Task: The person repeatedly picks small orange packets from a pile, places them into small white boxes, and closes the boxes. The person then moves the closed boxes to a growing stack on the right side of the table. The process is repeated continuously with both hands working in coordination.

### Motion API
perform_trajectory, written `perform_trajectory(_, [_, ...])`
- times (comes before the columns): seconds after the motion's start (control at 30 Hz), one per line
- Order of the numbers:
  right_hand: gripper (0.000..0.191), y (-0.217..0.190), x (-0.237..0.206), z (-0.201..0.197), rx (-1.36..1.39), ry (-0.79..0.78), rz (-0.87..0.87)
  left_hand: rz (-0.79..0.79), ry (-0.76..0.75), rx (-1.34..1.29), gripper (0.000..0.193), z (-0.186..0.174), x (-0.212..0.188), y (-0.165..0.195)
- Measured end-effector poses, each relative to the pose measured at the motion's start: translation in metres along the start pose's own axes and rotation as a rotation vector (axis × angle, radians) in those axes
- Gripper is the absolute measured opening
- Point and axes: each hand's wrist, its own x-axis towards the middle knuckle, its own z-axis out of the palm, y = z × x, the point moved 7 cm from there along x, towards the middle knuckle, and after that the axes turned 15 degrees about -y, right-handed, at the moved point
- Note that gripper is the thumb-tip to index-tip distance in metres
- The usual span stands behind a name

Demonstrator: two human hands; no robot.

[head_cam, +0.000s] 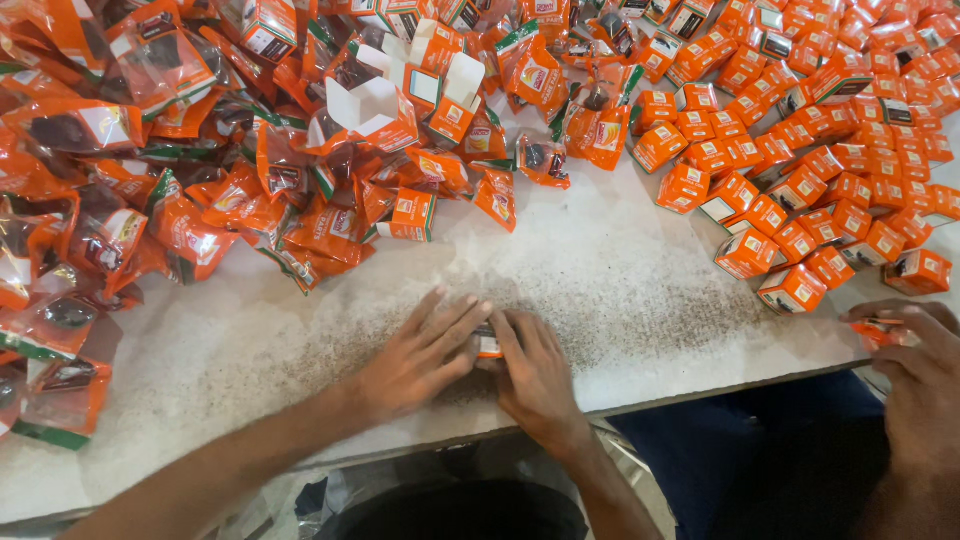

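Head view: a small orange box (488,342) is pressed flat on the white table (610,290) near its front edge — left hand (425,355) and right hand (535,375) clamped on it from both sides, fingers nearly closed. Orange pouches (150,200) are heaped left of the box, closed orange boxes (800,170) right of it — a co-worker's hands (915,370) are seen at the far right.

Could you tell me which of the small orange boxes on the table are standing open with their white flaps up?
The open boxes stand at the top centre amid the orange pouches, white flaps raised; the closed boxes heaped at the right are all shut.
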Motion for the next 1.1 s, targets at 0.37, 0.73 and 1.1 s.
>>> perform_trajectory(0.37, [0.088,0.000,-0.010,-0.056,0.237,0.278,-0.032,-0.647,0.107,0.006,0.036,-0.072,0.038,-0.182])
perform_trajectory(0.73, [0.060,0.061,-0.014,-0.006,1.020,0.116,0.117,-0.089,0.086,-0.152,0.052,-0.042,0.100,-0.074])
perform_trajectory(1.1, [0.057,0.029,-0.009,-0.016,0.304,0.132,0.078,-0.375,-0.579,0.167,0.051,0.079,0.139,-0.163])
